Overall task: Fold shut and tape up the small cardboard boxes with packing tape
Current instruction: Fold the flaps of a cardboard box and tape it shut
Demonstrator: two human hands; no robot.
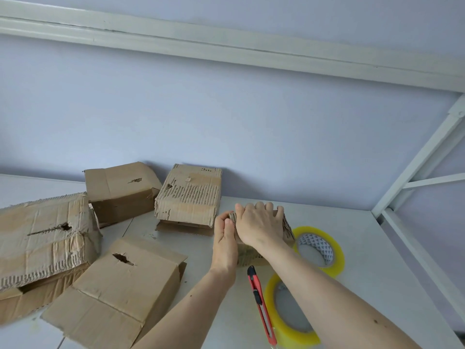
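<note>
A person's two bare arms reach forward over a white desk (364, 248) that stands against a pale lilac wall. Both hands are on one small cardboard box (286, 231), which sits at the centre of the desk, a little right of the middle.

The right hand (259, 222) lies over the top of the box, palm down, its fingers curling over the far edge; this looks meant to keep the top flaps folded down. The left hand (225, 238) lies against the box's left side with fingers fairly straight and the thumb by the top corner, apparently steadying the box or pushing a side flap in. No tape is visible on this box, though the hands hide most of it.

Two rolls of yellowish clear packing tape wait on the right: the far roll (337, 253) just beside the box, possibly touching it, and the near roll (270, 301) close to the right forearm. A red utility knife (261, 306) lies between the forearms, likely kept within easy reach for cutting.

Four more worn, torn boxes crowd the left: a large crushed box (42, 245) at the left edge, a near box (120, 293), and two at the wall, the far-left box (120, 187) and the upright box (188, 195). Open room lies to the right, before the desk's right edge and a white metal frame (427, 152).
</note>
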